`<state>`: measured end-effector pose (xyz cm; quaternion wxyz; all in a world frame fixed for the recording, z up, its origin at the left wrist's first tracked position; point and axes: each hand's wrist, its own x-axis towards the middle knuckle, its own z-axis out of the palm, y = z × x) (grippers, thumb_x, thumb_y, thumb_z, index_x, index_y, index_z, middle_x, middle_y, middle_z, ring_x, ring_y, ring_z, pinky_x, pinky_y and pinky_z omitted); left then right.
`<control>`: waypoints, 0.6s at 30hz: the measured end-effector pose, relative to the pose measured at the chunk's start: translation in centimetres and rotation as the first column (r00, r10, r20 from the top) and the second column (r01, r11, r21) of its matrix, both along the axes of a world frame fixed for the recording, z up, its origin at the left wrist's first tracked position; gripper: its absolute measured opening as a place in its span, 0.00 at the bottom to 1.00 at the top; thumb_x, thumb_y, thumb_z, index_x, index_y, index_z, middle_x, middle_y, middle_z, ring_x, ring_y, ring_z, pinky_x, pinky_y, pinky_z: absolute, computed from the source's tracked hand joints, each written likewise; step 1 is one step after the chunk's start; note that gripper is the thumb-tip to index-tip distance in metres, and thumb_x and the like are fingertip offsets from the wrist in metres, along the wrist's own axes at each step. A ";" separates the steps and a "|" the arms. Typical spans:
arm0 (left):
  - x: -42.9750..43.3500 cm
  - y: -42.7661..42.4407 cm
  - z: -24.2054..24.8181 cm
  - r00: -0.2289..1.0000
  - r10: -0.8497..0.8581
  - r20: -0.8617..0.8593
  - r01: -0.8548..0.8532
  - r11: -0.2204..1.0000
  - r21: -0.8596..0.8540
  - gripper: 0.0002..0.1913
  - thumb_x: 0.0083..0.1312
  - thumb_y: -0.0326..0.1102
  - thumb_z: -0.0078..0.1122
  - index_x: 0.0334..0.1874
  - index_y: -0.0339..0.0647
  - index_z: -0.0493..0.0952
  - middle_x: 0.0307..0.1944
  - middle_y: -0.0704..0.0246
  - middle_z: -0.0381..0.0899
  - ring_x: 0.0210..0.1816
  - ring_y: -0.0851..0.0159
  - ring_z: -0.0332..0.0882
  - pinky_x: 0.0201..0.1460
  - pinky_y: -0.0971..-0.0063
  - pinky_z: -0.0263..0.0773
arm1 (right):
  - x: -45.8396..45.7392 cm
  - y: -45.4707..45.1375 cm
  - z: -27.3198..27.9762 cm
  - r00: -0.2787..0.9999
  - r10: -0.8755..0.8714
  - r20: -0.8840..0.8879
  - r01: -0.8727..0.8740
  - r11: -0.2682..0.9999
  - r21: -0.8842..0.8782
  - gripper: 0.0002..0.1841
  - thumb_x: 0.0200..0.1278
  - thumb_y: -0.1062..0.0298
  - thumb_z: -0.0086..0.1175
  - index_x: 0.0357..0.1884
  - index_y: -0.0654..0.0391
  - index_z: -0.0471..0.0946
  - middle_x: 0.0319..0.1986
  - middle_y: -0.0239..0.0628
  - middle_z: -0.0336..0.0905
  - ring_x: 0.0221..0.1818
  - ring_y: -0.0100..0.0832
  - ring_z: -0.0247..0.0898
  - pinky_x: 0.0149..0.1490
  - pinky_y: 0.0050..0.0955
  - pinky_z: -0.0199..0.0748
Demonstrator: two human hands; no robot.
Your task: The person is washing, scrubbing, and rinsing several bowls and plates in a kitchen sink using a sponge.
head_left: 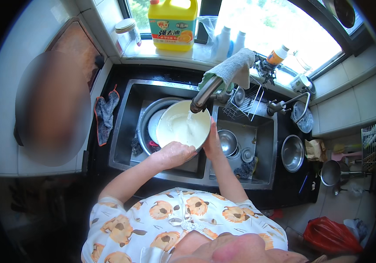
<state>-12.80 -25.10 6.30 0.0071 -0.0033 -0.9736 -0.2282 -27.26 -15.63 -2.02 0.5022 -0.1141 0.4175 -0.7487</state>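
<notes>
A round cream-coloured bowl [178,126] is held beneath the metal faucet [204,95], and water runs from the spout into it. My left hand [178,154] grips the bowl's near rim, its fingers curled over the edge. On the right side, my right hand [213,139] supports the wall, with some of its fingers hidden behind the bowl. Under the bowl, in the left basin of the double sink [118,144], sits a large metal basin [143,131] with a white dish [154,123] and something pink inside. A cloth [230,67] is draped over the faucet.
The right sink basin holds a steel bowl [227,142], a drain strainer [247,154] and a dark scrubber [244,171]. A wire rack [243,105] hangs behind it. On the counter lie a grey cloth [106,115] and another steel bowl [293,153]. A yellow detergent jug [172,26] stands on the sill.
</notes>
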 end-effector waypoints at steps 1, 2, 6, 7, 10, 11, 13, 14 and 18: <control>0.3 0.0 0.1 1.000 0.001 -0.001 -0.001 1.000 0.001 0.12 0.65 0.39 0.52 0.28 0.37 0.74 0.19 0.58 0.77 0.22 0.52 0.79 0.26 0.62 0.74 | -0.4 0.4 0.8 1.000 0.001 -0.001 -0.001 1.000 0.001 0.40 0.62 0.33 0.44 0.69 0.46 0.52 0.57 0.34 0.63 0.58 0.30 0.64 0.49 0.39 0.73; 0.7 -0.1 0.2 0.998 -0.038 0.039 0.039 0.999 -0.030 0.12 0.66 0.39 0.52 0.28 0.37 0.74 0.19 0.58 0.77 0.22 0.53 0.79 0.26 0.62 0.74 | -0.8 0.9 1.7 0.994 0.102 0.034 -0.104 0.994 0.038 0.40 0.61 0.35 0.47 0.69 0.47 0.52 0.56 0.34 0.64 0.56 0.31 0.65 0.47 0.37 0.75; 1.6 0.0 -0.5 0.972 -0.093 0.215 0.121 0.985 -0.123 0.11 0.62 0.40 0.56 0.31 0.39 0.75 0.26 0.61 0.81 0.32 0.58 0.81 0.35 0.65 0.74 | -0.8 2.0 3.3 0.979 0.187 0.074 -0.197 0.969 0.149 0.35 0.57 0.59 0.54 0.67 0.52 0.54 0.53 0.37 0.67 0.53 0.33 0.69 0.44 0.35 0.80; 1.7 -0.2 -0.6 0.971 -0.093 0.221 0.121 0.986 -0.116 0.11 0.62 0.40 0.56 0.31 0.39 0.75 0.26 0.61 0.81 0.32 0.58 0.81 0.35 0.65 0.74 | -0.7 2.4 3.2 0.984 0.176 0.030 -0.179 0.964 0.197 0.34 0.55 0.66 0.52 0.66 0.53 0.55 0.53 0.38 0.67 0.53 0.33 0.69 0.44 0.35 0.80; 2.6 -1.7 -0.2 0.964 0.040 -0.262 -0.082 0.985 -0.149 0.18 0.54 0.44 0.64 0.42 0.40 0.77 0.47 0.62 0.78 0.52 0.59 0.75 0.54 0.65 0.67 | -1.2 3.2 4.4 0.994 0.049 0.101 -0.066 0.982 0.175 0.34 0.51 0.73 0.49 0.65 0.54 0.56 0.52 0.39 0.67 0.53 0.33 0.70 0.47 0.37 0.79; 3.0 -2.2 0.4 0.933 0.165 -0.320 -0.220 0.965 -0.142 0.23 0.52 0.46 0.66 0.47 0.40 0.77 0.53 0.62 0.76 0.57 0.60 0.71 0.59 0.62 0.64 | -1.6 3.7 4.5 0.996 0.008 0.088 -0.024 0.984 0.178 0.34 0.52 0.74 0.50 0.64 0.56 0.57 0.51 0.39 0.67 0.52 0.33 0.70 0.46 0.35 0.80; 4.1 -3.7 -0.5 0.779 0.500 -0.378 -0.482 0.864 0.149 0.28 0.57 0.43 0.63 0.58 0.38 0.71 0.55 0.57 0.73 0.55 0.54 0.73 0.58 0.59 0.66 | -2.1 4.5 6.0 0.999 0.002 -0.054 0.007 0.985 0.175 0.37 0.51 0.75 0.51 0.67 0.58 0.54 0.53 0.41 0.67 0.52 0.33 0.70 0.49 0.33 0.77; 4.3 -3.8 -2.0 0.699 0.677 -0.232 -0.577 0.725 0.376 0.28 0.59 0.44 0.61 0.59 0.37 0.69 0.55 0.57 0.73 0.52 0.56 0.75 0.53 0.62 0.69 | -2.0 4.8 6.6 0.999 0.013 -0.047 -0.005 0.984 0.180 0.37 0.51 0.75 0.51 0.67 0.58 0.54 0.53 0.41 0.67 0.52 0.33 0.70 0.49 0.33 0.77; 2.1 -3.0 -4.7 0.622 0.497 0.605 -0.691 -0.014 0.722 0.25 0.67 0.39 0.52 0.62 0.31 0.63 0.45 0.59 0.76 0.41 0.66 0.80 0.33 0.77 0.78 | -1.7 5.8 6.5 0.926 0.031 -0.375 0.091 0.949 0.302 0.42 0.51 0.75 0.53 0.70 0.61 0.47 0.55 0.43 0.66 0.53 0.31 0.67 0.51 0.29 0.73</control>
